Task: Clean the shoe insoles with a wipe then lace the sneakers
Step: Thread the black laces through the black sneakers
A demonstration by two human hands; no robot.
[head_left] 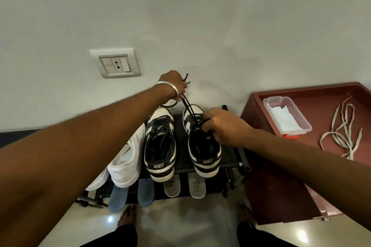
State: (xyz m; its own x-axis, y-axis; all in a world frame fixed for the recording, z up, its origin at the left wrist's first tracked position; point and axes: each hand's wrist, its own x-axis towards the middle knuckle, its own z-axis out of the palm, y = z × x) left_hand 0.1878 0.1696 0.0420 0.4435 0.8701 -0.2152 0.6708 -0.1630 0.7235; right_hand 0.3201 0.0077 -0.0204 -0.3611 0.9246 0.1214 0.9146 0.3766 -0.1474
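1. At far left on the top shelf of the shoe rack (232,163), 2 white sneakers (128,158) sit heel toward you, and 2 blue insoles (120,198) poke out from the shelf below.
2. Your left hand (174,84), with a silver bangle (170,86) on the wrist, is raised toward the wall and grips both ends of the black lace (188,106), pulling it taut upward.
3. Below it, the left black-and-white sneaker (160,146) rests on the rack, already laced, with 2 pale insoles (184,185) showing under the pair.
4. The right black-and-white sneaker (202,146) stands just beside it; the taut lace runs down into its eyelets.
5. Your right hand (222,126) curls over that shoe's tongue area, fingers pinching the lace where it enters.
6. On the red desk (281,186) at right stands a clear plastic box (287,116) holding white wipes.
7. Farthest right, loose beige laces (343,132) lie tangled on the same desk.
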